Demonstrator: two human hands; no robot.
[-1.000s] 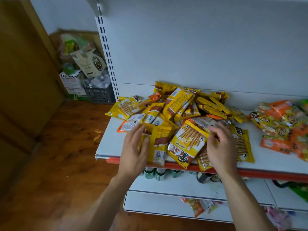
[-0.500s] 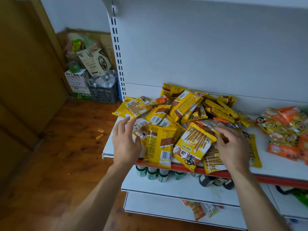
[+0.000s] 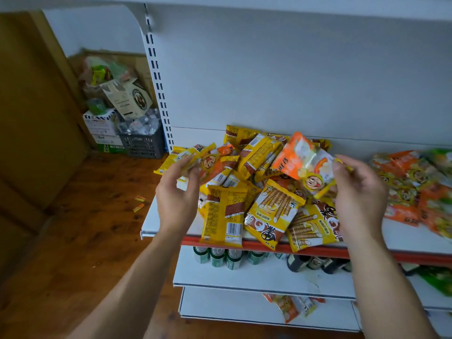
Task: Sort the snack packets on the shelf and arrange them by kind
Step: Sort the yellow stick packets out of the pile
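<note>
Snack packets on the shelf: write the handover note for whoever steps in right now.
Left hand: grips a yellow packet at the left end of the mixed pile.
Right hand: pinches an orange packet, held above that pile.
Where: the mixed pile, mostly yellow packets, sits on the middle of the shelf; an orange group lies to its right.
Done: some orange packets grouped at the right.
Left: probably add the held orange packet to the orange group, pull the small orange packet from the pile, then sort the yellow packets by kind.
</note>
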